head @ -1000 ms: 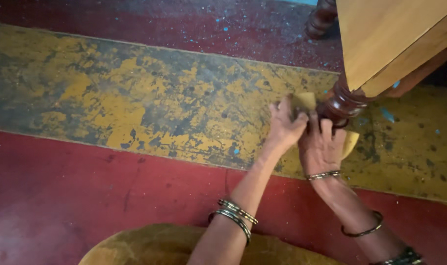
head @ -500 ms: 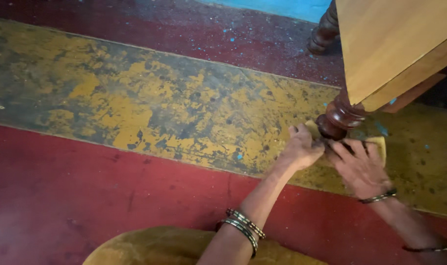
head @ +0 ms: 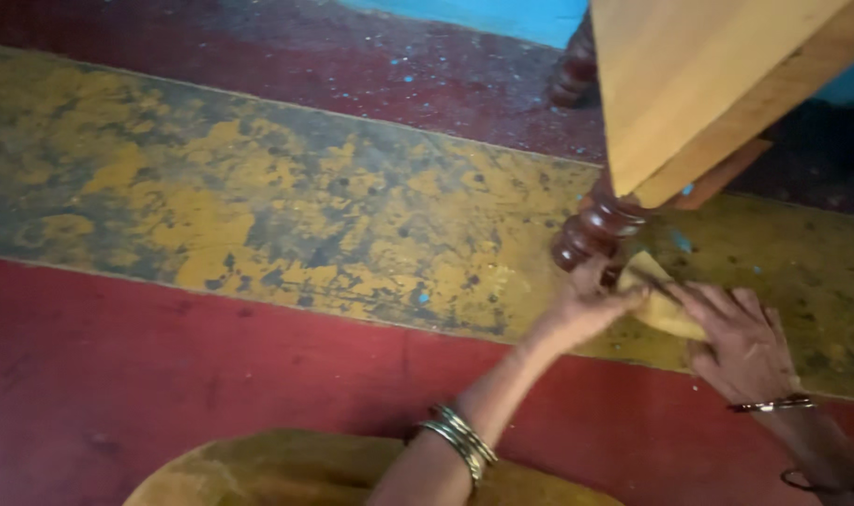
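Down by the person's lap, a mustard-coloured garment (head: 352,473) is filling the near edge of the view, and a forearm ringed with metal bangles (head: 460,439) is reaching out from it across the red band of floor (head: 164,375). That left hand (head: 581,309) is pressing against the base of a dark turned wooden leg (head: 595,230), its fingers curled onto a folded yellow cloth (head: 666,305); it is the nearer hand to the leg. The right hand (head: 741,342), wearing a thin bracelet, is lying just beside it, fingers spread flat on the same cloth, holding it down more than gripping it. The cloth is sitting between the two hands, touching the foot of the leg, its longer side running from the leg out toward the right hand. The leg is standing upright directly beyond the left hand's fingertips, on the worn yellow strip of floor (head: 286,215). Above it a pale wooden furniture panel (head: 698,84) is slanting across, and farthest back a blue wall (head: 483,14) is showing.
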`<state>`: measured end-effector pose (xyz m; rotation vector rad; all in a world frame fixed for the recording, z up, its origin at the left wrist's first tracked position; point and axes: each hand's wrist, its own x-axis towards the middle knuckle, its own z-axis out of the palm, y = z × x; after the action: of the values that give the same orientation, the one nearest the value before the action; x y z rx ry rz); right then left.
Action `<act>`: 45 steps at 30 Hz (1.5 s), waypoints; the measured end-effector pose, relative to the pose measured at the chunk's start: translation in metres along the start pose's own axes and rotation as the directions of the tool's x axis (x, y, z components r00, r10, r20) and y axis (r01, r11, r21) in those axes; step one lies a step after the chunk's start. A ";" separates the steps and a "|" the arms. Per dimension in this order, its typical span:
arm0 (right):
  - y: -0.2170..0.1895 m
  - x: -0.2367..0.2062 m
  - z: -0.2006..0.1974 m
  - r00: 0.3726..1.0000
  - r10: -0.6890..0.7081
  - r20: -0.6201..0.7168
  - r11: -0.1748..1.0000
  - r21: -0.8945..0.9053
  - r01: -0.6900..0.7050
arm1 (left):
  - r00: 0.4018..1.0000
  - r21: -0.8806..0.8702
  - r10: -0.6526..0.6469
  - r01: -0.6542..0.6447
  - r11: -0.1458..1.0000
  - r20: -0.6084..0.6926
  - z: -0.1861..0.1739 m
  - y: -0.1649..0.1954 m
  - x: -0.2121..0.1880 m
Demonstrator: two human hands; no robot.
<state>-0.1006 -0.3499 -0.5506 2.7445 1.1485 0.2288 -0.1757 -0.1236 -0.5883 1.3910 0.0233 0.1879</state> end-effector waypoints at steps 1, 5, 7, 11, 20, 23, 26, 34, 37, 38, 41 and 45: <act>0.005 -0.001 -0.002 0.999 0.027 -0.036 0.992 0.127 -0.022 | 0.997 0.106 -0.075 0.072 0.992 0.022 -0.009 0.010 0.002; 0.002 0.023 -0.014 0.861 0.454 0.231 0.681 0.532 -0.502 | 0.958 0.087 -0.277 0.283 0.955 -0.076 -0.079 0.043 0.006; -0.021 0.048 -0.018 0.844 0.492 0.215 0.746 0.396 -0.536 | 0.929 0.489 -0.142 0.304 0.818 -0.341 -0.101 0.048 0.007; -0.077 0.093 -0.022 0.886 0.448 0.117 0.882 0.105 -0.460 | 0.951 0.368 -0.241 0.298 0.881 -0.195 -0.093 0.029 0.012; -0.125 0.069 0.014 0.898 0.414 -0.147 0.878 0.325 -0.351 | 0.986 0.533 -0.074 0.143 0.834 -0.150 -0.085 -0.005 0.020; -0.145 0.056 0.006 0.910 0.360 -0.206 0.905 0.316 -0.286 | 0.968 0.431 -0.200 0.246 0.868 -0.151 -0.083 0.005 0.017; -0.184 0.047 -0.023 0.939 0.331 -0.090 0.907 0.304 -0.291 | 0.945 0.225 -0.303 0.325 0.919 -0.126 -0.086 0.016 0.014; -0.245 0.099 -0.083 0.930 0.105 -0.353 0.991 -0.046 -0.129 | 0.900 -0.470 -0.172 -0.042 0.882 -0.402 -0.143 0.057 0.018; -0.239 0.154 -0.077 0.910 0.131 -0.392 0.975 -0.116 -0.190 | 0.833 -0.471 -0.284 0.032 0.882 -0.474 -0.140 0.065 0.016; -0.234 0.171 -0.074 0.922 0.245 -0.298 0.969 0.043 -0.244 | 0.851 -0.473 -0.279 0.042 0.880 -0.445 -0.135 0.065 0.015; -0.222 0.189 -0.057 0.972 0.231 -0.044 0.966 -0.105 -0.234 | 0.891 -0.398 -0.248 0.084 0.914 -0.379 -0.116 0.055 0.020; -0.202 0.212 -0.040 0.865 0.450 0.223 0.872 0.100 -0.479 | 0.928 -0.294 -0.169 0.069 0.953 -0.333 -0.112 0.036 0.027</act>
<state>-0.1013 -0.0542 -0.5352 3.0576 0.4525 -0.0788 -0.1670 -0.0046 -0.5706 1.0558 0.3706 0.3260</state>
